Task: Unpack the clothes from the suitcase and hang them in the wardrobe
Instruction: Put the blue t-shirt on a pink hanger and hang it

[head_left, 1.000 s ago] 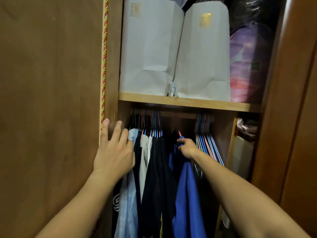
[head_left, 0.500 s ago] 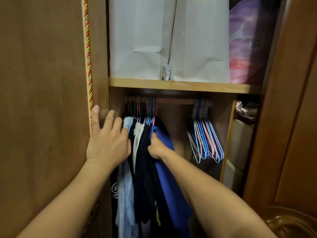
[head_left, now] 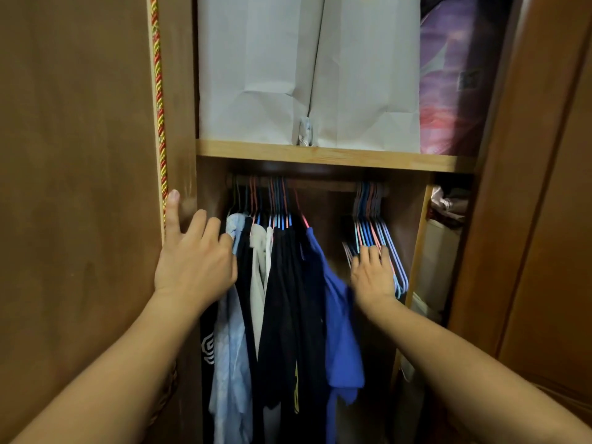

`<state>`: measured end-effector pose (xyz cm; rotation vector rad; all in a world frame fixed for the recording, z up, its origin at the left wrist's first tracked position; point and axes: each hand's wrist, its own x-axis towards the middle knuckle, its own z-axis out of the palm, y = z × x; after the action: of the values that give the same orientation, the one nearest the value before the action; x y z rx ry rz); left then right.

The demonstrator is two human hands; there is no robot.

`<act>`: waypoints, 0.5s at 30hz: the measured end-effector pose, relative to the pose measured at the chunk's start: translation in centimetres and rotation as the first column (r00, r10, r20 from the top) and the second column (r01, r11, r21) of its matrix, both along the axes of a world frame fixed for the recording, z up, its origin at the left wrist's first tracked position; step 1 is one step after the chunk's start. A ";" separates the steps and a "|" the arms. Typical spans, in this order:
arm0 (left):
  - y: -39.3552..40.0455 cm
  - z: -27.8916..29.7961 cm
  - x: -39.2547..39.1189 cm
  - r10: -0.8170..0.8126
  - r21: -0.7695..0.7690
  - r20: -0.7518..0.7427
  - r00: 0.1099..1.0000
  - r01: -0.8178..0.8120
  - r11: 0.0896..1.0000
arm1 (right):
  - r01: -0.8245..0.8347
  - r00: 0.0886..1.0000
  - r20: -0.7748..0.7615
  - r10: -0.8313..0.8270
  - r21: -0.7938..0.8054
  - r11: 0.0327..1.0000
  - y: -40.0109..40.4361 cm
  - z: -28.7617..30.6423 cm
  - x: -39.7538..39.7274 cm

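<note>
Wardrobe interior inspected: below the shelf (head_left: 320,155), our right hand (head_left: 373,277) rests flat-fingered on empty hangers (head_left: 378,232); left hand (head_left: 192,261), fingers extended, presses hung clothes (head_left: 288,299). Hangers look light, rigid; grasp by the hook.

Head view: two bare forearms enter from bottom edge. No sleeves visible on either up to frame edge. Left hand (head_left: 195,262): short, plain fingernail visible on the outermost finger. Right hand (head_left: 373,277): slightly motion-blurred, nails not resolvable. Nothing worn at either wrist or on visible fingers.
</note>
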<state>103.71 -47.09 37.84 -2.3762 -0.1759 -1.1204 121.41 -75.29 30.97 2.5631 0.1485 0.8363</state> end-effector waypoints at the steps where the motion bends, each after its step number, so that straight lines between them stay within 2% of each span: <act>1: 0.0 0.0 0.0 0.005 0.001 -0.004 1.000 -0.004 1.000 | 0.040 0.999 -0.008 -0.041 -0.041 0.998 -0.3 -0.2 0.0; 3: 0.1 -0.1 0.1 0.008 0.007 -0.002 1.000 -0.008 1.000 | 0.080 0.997 -0.015 -0.081 -0.062 0.995 -0.5 -0.7 0.1; 12: 0.2 -0.2 0.4 0.013 0.019 0.012 1.000 -0.014 1.000 | 0.061 0.997 -0.060 -0.055 0.087 0.994 -0.3 0.4 0.8; 15: 0.2 -0.3 0.5 0.008 0.024 0.028 1.000 -0.008 1.000 | 0.091 0.993 -0.086 -0.083 0.090 0.992 -0.2 0.5 0.5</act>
<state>104.21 -46.86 37.58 -2.3377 -0.1805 -1.1466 121.94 -75.48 31.48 2.6718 0.0224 0.7217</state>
